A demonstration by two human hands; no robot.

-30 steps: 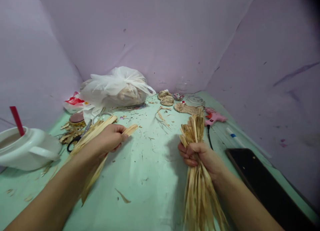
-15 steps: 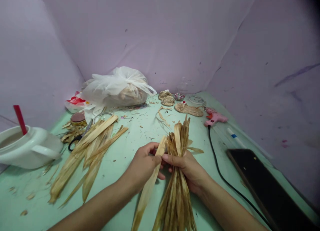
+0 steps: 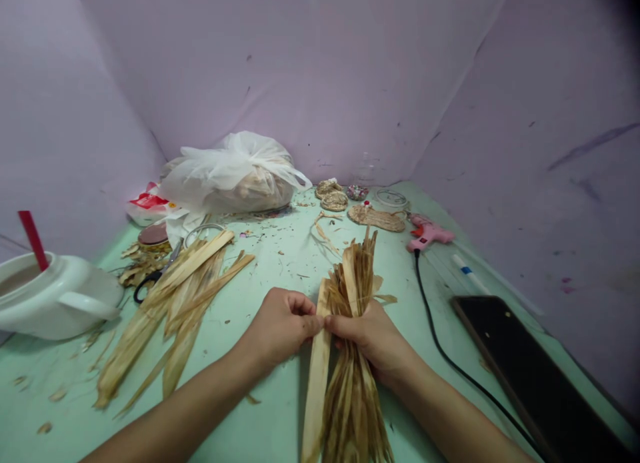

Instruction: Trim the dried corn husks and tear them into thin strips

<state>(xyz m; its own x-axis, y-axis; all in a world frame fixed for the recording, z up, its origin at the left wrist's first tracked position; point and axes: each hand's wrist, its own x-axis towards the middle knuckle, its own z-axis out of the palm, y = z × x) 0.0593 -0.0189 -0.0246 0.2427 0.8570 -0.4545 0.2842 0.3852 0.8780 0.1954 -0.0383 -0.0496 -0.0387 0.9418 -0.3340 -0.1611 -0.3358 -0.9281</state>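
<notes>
Straw-coloured and flat, one leaf strip (image 3: 316, 383) is pinched between thumb and fingers of the left hand (image 3: 287, 326). A bundle (image 3: 353, 403) of similar browner strips is gripped round its middle by the right hand (image 3: 377, 336), near the middle of the near edge of the worktop (image 3: 273, 266). Half a second ago the strip was slanted, its lower end angled off to the left; now it has been swung more upright, just beside the bundle, and is seemingly being lined up with it. Towards the left edge, loose strips (image 3: 181, 301) are laid in a pile partly over scissors (image 3: 155, 276), with a white pot (image 3: 60, 296) beyond. A white bag (image 3: 240, 183) is set along the far edge; a pink glue gun (image 3: 430, 233) and a dark phone (image 3: 517, 363) are placed near the right edge. The lower ends of bundle and strip are cut off, as is the pot's left side. Most of the right hand's fingers are hidden behind the bundle; whether the strip is touched by the right thumb cannot be told, and the bag's contents are hard to make out.
</notes>
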